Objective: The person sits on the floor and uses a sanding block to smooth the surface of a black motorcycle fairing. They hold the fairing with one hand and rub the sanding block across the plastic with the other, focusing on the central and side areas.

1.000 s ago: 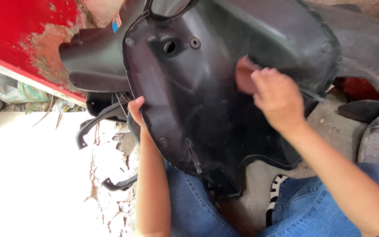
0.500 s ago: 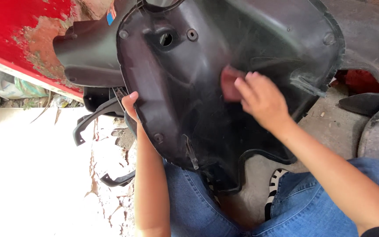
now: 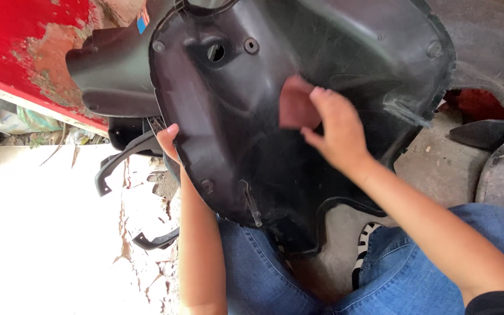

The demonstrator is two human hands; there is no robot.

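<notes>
A big black plastic cover (image 3: 252, 134) stands up on the person's lap, its inner side facing the camera. It is curved like a shell, dusty, with 1 round hole near the top and small screw spots. A small reddish-brown sanding sheet (image 3: 294, 105) lies flat against its middle.

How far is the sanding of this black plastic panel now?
Done: a duller, greyish zone shows on the black panel left of the sheet. In hand: the right hand presses a reddish-brown abrasive sheet on the middle, while the left hand grips the panel's edge. Left: the area toward the upper right looks darker and glossier, so probably unsanded.
</notes>
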